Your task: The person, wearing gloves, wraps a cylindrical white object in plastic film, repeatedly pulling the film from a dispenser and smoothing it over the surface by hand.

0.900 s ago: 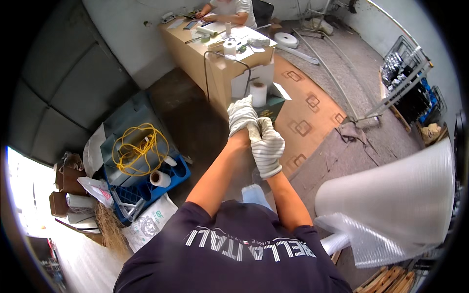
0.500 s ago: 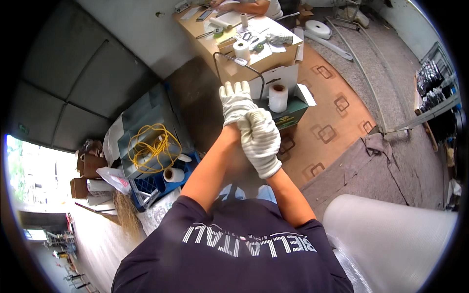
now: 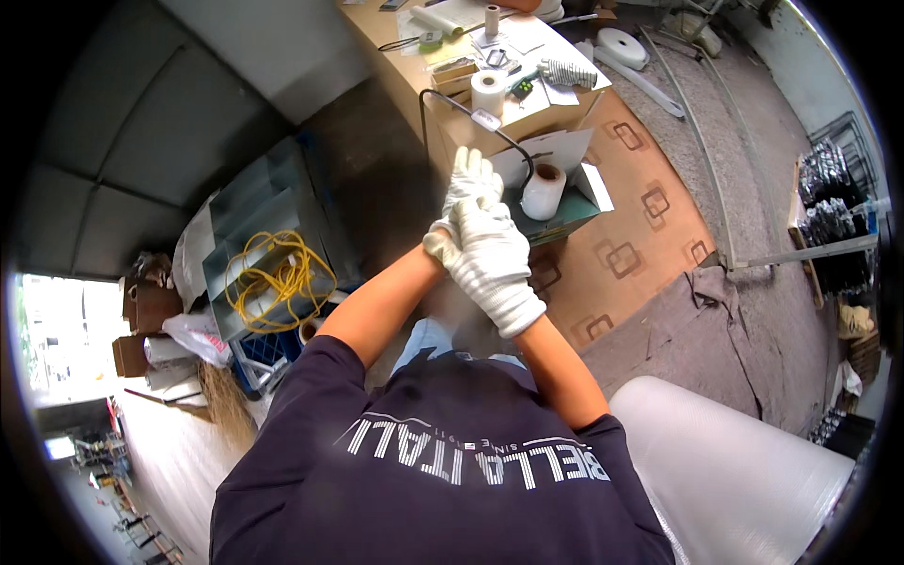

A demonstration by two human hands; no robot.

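Note:
Both my hands wear white knit work gloves and are raised together in front of my chest. My left hand points away from me, its gloved fingers stretched out and slightly apart. Across its palm and wrist lies my right hand, closed round the left-hand glove near the cuff, its thumb at the wrist. The right hand hides most of the left palm. Just beyond them is an open dark green box with white flaps, and a roll of clear film stands in it.
A desk with papers, rolls and a striped glove stands ahead; a black bent rod arches before it. At left, yellow cord lies on a grey metal cabinet. A large wrapped roll lies at right. Patterned matting covers the floor.
My right hand has shifted from a bunched grip to lying flatter across the left glove, its thumb now at the wrist. The view has moved slightly, so the desk sits higher.

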